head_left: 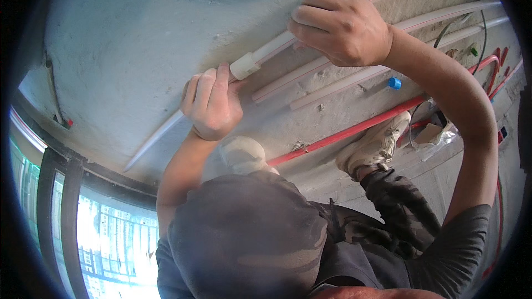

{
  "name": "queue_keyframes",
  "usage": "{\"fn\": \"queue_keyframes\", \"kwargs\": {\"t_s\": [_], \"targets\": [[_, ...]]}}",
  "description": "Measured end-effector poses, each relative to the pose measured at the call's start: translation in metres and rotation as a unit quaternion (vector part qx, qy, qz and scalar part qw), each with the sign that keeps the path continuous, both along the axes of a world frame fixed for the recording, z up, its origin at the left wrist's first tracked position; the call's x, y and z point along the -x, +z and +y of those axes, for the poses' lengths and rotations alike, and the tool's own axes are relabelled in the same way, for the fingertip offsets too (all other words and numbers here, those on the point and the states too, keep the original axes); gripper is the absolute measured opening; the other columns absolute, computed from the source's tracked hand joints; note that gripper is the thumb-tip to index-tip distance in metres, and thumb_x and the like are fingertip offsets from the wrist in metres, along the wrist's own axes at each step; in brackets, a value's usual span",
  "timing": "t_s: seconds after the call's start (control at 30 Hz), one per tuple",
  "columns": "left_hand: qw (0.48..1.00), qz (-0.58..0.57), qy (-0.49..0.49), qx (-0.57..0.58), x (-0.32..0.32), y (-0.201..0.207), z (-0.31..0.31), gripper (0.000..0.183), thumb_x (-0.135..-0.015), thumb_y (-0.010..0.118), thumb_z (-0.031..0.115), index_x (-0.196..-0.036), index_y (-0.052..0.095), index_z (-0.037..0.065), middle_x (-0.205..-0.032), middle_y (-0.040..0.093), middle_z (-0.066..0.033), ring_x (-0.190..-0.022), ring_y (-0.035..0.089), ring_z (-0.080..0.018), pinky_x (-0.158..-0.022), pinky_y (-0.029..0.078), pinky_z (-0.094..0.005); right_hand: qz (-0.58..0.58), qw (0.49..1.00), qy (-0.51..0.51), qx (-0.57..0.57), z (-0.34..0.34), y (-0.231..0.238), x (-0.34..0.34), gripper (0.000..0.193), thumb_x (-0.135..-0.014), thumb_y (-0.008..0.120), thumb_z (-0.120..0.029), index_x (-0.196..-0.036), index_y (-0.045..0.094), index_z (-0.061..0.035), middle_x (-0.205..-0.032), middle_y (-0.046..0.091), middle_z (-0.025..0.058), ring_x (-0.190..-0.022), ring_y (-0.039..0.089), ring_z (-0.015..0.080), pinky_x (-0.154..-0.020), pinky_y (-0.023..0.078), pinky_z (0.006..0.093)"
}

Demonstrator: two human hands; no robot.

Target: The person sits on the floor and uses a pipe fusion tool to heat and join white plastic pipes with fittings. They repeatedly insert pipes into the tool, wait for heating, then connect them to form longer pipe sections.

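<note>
My left hand (213, 105) is closed round a white plastic pipe (158, 138), its fingers right below a white coupling (244, 66). From the coupling's other side a second white pipe (277, 46) with a thin red line runs up to the right. Higher up, my right hand (343, 26) wraps its fingers round that second pipe, covering part of it. The joint inside the coupling is hidden.
Two more white pipes (310, 73) (338, 89) lie below, roughly parallel. A red pipe (354, 130) runs along the floor near my shoe (377, 147). A blue cap (394, 83) lies between them. Windows (116, 243) stand at lower left.
</note>
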State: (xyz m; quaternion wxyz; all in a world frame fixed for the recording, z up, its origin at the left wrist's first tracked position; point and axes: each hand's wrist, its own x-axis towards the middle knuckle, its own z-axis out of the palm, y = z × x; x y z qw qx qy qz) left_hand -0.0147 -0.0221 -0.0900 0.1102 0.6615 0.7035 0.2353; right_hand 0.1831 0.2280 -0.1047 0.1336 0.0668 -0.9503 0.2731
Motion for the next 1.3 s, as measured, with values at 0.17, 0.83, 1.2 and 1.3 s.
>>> {"fn": "queue_keyframes", "kwargs": {"t_s": [0.17, 0.83, 1.2, 1.3], "targets": [[1.000, 0.007, -0.008, 0.017, 0.000, 0.003, 0.003, 0.038, -0.070, 0.080, 0.001, -0.106, 0.072, -0.008, -0.086, 0.067, -0.0152, -0.069, 0.063, -0.0322, -0.062, 0.052, -0.0410, 0.015, 1.000, -0.011, 0.020, -0.005, -0.003, -0.001, 0.025, -0.073, 0.064, -0.022, -0.086, 0.061, -0.0013, -0.089, 0.052, 0.0071, -0.083, 0.057, 0.0244, -0.070, 0.052, 0.0365], [0.999, -0.012, -0.002, -0.040, 0.006, 0.003, 0.010, 0.034, -0.063, 0.066, 0.004, -0.094, 0.069, -0.007, -0.080, 0.058, -0.0116, -0.068, 0.060, -0.0277, -0.059, 0.050, -0.0368, -0.039, 0.999, -0.030, 0.023, -0.010, 0.012, 0.006, 0.036, -0.072, 0.081, -0.012, -0.103, 0.070, 0.0025, -0.096, 0.063, 0.0130, -0.086, 0.063, 0.0288, -0.071, 0.054, 0.0396], [0.999, 0.009, -0.012, -0.047, 0.010, -0.005, 0.009, 0.046, -0.055, 0.064, 0.004, -0.099, 0.072, -0.010, -0.082, 0.059, -0.0117, -0.067, 0.059, -0.0253, -0.056, 0.049, -0.0357, -0.036, 0.998, -0.011, 0.046, -0.004, 0.011, 0.007, 0.043, -0.065, 0.083, -0.013, -0.103, 0.068, 0.0019, -0.095, 0.061, 0.0107, -0.083, 0.061, 0.0286, -0.072, 0.052, 0.0385], [0.999, 0.007, -0.017, -0.041, 0.007, -0.004, 0.013, 0.047, -0.054, 0.065, 0.005, -0.098, 0.072, -0.010, -0.083, 0.059, -0.0118, -0.067, 0.059, -0.0253, -0.056, 0.049, -0.0357, -0.027, 0.998, -0.035, 0.053, -0.005, 0.008, 0.003, 0.042, -0.065, 0.084, -0.013, -0.101, 0.068, 0.0010, -0.094, 0.061, 0.0102, -0.082, 0.061, 0.0290, -0.072, 0.052, 0.0389]]}}
